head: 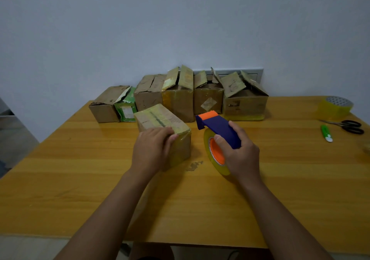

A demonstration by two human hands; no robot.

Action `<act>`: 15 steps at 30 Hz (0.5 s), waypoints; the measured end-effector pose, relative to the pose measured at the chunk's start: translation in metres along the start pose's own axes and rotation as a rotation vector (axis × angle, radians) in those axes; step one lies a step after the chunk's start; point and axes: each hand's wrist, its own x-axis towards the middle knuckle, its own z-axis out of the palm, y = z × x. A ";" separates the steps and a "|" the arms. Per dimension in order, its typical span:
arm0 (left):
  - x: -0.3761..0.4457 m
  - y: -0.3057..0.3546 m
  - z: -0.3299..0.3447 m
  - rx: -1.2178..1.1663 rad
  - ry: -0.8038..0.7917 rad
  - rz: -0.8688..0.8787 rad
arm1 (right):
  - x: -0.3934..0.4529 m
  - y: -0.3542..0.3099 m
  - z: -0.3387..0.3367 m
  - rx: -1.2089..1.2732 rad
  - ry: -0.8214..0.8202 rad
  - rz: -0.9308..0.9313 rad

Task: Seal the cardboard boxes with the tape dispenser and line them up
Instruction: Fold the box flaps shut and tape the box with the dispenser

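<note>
A small cardboard box (160, 119) with yellowish tape along its closed top stands in the middle of the wooden table (80, 179). My left hand (152, 149) lies on its near top edge, fingers stretched flat over the tape. Just right of the box, my right hand (240, 153) grips the blue handle of the blue and orange tape dispenser (216, 127), its yellowish roll standing on the table. Behind, several cardboard boxes (208, 99) stand in a row by the wall, some with flaps up, one partly green (126, 107).
At the table's far right lie a spare roll of yellowish tape (336, 107), black-handled scissors (348, 126) and a green and white cutter (326, 133). A scuffed patch (194, 165) marks the tabletop near the box. The table's front edge runs close to me.
</note>
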 end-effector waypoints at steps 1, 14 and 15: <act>0.000 -0.002 0.000 -0.010 -0.015 -0.003 | 0.000 0.000 0.000 0.001 0.002 0.000; -0.003 -0.013 -0.008 -0.017 -0.138 0.056 | -0.001 -0.001 0.001 -0.002 0.003 0.011; -0.004 -0.012 -0.008 -0.002 -0.134 0.055 | -0.001 -0.001 0.001 0.000 0.002 0.014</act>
